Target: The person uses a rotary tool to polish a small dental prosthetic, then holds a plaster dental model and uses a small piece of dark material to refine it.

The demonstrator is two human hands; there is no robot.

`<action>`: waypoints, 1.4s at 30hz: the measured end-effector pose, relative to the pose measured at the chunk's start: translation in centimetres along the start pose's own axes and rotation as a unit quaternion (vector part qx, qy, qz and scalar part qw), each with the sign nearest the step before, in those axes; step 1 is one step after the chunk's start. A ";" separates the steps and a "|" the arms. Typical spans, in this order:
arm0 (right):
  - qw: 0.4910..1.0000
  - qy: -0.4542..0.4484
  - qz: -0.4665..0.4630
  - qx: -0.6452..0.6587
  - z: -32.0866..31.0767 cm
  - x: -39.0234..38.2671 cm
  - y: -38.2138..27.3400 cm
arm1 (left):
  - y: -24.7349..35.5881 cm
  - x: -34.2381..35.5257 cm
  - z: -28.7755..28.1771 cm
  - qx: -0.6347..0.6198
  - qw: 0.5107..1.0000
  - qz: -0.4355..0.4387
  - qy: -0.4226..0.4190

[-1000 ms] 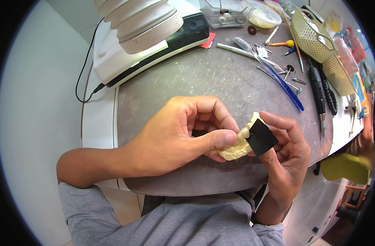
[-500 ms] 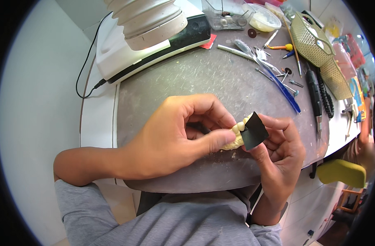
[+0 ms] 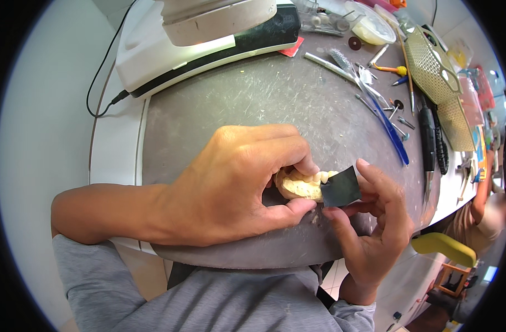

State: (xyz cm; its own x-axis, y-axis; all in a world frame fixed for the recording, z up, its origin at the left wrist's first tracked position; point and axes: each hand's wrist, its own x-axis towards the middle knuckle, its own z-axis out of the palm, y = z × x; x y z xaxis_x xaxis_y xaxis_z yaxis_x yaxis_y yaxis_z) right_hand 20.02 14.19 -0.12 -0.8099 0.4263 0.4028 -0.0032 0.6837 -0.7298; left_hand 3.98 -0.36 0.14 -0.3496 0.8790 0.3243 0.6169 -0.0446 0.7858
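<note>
A pale yellow dental cast (image 3: 300, 186) with a row of teeth is in my left hand (image 3: 236, 182), pinched between the thumb on its near side and the fingers on its far side. Over the right-hand teeth lies a square of black articulating paper (image 3: 341, 187). My right hand (image 3: 377, 221) is beside the paper, its thumb by the near edge and its index finger raised near the far right corner. Thumb and index finger stand well apart. The paper hides the cast's right end, so any contact of the other fingers behind it is hard to see.
A white machine (image 3: 208, 55) stands at the back left, below a ribbed hose (image 3: 220, 22). At the right lie a blue-handled brush (image 3: 394, 138), small rotary tools and a black handpiece (image 3: 427, 138). Beyond are a woven basket (image 3: 433, 69) and another person (image 3: 474, 221).
My right thumb and index finger have spread apart at the paper. The cast has tilted, showing more of its base, and the paper has turned to lie flatter. The whole view has shifted slightly.
</note>
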 end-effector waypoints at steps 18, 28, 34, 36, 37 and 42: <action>0.977 -0.039 -0.173 -0.117 -0.8 1.4 0.4 | 1.2 0.1 -1.0 -0.148 0.973 -0.168 -0.055; 0.970 -0.041 -0.199 -0.131 -0.9 1.1 0.3 | 1.2 0.2 -0.7 -0.116 0.978 -0.172 -0.036; 0.972 -0.034 -0.193 -0.132 -0.7 1.0 0.3 | 1.2 0.5 -0.6 -0.148 0.965 -0.211 -0.040; 0.971 -0.035 -0.194 -0.132 -0.7 1.0 0.2 | 1.4 0.5 -0.6 -0.150 0.964 -0.216 -0.037; 0.971 -0.036 -0.194 -0.133 -0.8 1.0 0.2 | 1.3 0.4 -0.5 -0.148 0.965 -0.212 -0.035; 0.967 -0.026 -0.212 -0.139 -0.7 1.0 0.6 | 1.2 0.3 -0.4 -0.137 0.970 -0.198 -0.030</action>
State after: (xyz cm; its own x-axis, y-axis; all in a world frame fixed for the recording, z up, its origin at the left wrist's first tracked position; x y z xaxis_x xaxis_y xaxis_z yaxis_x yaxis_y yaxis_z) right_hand 19.57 15.44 0.25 -0.7988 0.0476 0.5998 -0.1893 0.9264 -0.3256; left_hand 4.34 -0.33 1.43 -0.4747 0.8784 -0.0555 0.2300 0.1847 0.9555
